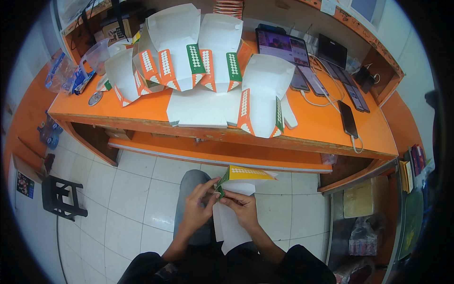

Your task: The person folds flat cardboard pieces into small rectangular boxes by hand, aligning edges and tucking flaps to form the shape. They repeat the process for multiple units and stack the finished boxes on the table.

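Over my lap is a partly folded cardboard food box point(249, 174), with yellow and green printed sides and a plain white inside. Its white flap point(230, 226) hangs down between my forearms. My left hand point(199, 202) pinches the green corner from the left, fingers bent around it. From the other side, my right hand point(242, 208) grips the same corner, thumb and fingertips close to the left ones. The fold between the fingertips is partly hidden. On the orange counter point(146, 111) ahead stand several folded open boxes point(267, 90), white inside with orange and green sides.
Flat white cardboard sheets point(201, 111) lie at the counter's front edge. To the right are a tablet point(283, 46), several phones point(348, 118) and charging cables. A black stool point(64, 196) stands on the tiled floor at left; shelves with wrapped goods point(363, 241) are at right.
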The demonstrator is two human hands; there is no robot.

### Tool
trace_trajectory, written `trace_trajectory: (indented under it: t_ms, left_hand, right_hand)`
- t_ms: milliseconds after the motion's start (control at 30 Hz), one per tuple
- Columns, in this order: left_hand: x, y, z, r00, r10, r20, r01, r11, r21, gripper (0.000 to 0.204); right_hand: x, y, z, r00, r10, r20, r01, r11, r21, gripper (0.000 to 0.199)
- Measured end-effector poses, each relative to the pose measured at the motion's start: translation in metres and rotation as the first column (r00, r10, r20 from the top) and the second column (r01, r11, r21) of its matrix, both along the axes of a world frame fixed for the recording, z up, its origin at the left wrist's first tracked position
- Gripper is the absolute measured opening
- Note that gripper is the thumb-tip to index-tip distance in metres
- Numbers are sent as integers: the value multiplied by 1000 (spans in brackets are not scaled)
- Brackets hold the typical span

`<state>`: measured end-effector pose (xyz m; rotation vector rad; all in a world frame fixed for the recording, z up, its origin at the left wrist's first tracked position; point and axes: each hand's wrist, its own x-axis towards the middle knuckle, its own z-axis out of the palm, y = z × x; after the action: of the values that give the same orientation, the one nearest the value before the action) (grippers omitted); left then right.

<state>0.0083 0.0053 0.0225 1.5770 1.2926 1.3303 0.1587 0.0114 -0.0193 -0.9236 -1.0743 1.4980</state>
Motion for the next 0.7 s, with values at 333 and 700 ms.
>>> trace_trajectory:
  t_ms: [333, 700]
  left_hand:
    - [-9, -3, 11, 974, -225, -14, 224, 973, -49, 40]
    - [2, -9, -20, 941, -289, -176, 180, 868, -464, 48]
  right_hand:
    - [6, 6, 4, 994, -104, -19, 105, 993, 59, 16]
    - [3, 11, -24, 980, -190, -56, 199, 942, 270, 50]
